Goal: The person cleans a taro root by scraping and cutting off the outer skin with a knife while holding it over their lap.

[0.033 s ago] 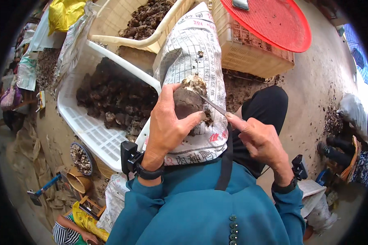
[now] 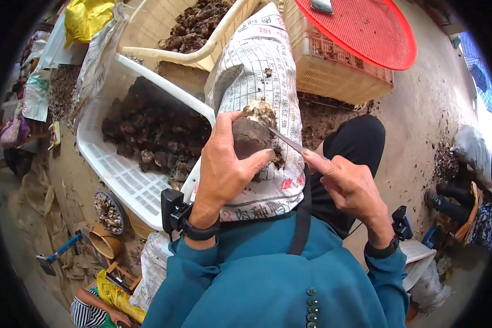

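Observation:
My left hand (image 2: 228, 164) is closed around a dark brown, rounded lump (image 2: 250, 136), fingers along its left side and thumb across its lower edge. The lump's far end is pale and crumbly. It rests over the white printed woven sack (image 2: 257, 71) lying across my lap. In my right hand (image 2: 347, 183) is a slim knife (image 2: 286, 140), the index finger stretched along it. The blade points up and left, its tip at the pale part of the lump. My right hand hides the knife's handle. Dark crumbs cling to the sack.
To the left, a white plastic basket (image 2: 131, 177) holds many dark lumps; a cream basket (image 2: 197, 54) behind it holds more. A red mesh tray (image 2: 361, 33) lies on a cream crate (image 2: 339, 71). Another person's arm (image 2: 101, 305) shows at lower left. Debris (image 2: 445, 161) litters the floor at right.
My right hand and the knife have shifted very slightly. My left hand and the lump look the same.

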Available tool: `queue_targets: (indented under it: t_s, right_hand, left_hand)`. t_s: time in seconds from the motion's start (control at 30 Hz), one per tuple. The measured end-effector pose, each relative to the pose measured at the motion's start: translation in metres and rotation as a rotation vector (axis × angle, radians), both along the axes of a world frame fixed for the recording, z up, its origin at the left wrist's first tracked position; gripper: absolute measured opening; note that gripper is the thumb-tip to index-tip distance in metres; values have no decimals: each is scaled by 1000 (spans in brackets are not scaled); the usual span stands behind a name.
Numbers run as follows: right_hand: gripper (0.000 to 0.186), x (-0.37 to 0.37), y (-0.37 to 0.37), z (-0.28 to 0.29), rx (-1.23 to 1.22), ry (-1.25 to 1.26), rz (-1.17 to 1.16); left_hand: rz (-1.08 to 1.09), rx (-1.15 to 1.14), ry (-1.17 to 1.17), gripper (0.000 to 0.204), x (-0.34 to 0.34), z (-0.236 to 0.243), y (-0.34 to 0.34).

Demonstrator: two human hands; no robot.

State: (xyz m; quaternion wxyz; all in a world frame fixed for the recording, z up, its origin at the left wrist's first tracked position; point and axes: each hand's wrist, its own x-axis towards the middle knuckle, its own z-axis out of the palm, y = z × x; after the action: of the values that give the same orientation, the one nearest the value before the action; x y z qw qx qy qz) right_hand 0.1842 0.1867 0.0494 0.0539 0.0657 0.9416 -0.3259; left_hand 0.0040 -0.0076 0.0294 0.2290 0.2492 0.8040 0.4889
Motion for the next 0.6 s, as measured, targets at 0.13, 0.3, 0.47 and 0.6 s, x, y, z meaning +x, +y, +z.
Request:
queue_targets:
  t_s: [0.13, 0.3, 0.47, 0.6]
  right_hand:
    - [68, -10, -3, 2, 97, -2, -9]
    - [68, -19, -18, -8, 165, 72, -50]
    - [67, -24, -35, -20, 95, 125, -122]
    - [67, -29, -32, -8, 100, 72, -92]
  left_hand:
    - [-13, -33, 57, 64, -2, 2, 0]
    - [5, -48, 39, 66, -4, 7, 3]
    - [12, -18, 2, 66, -6, 6, 3]
    - [6, -33, 21, 67, -5, 1, 1]
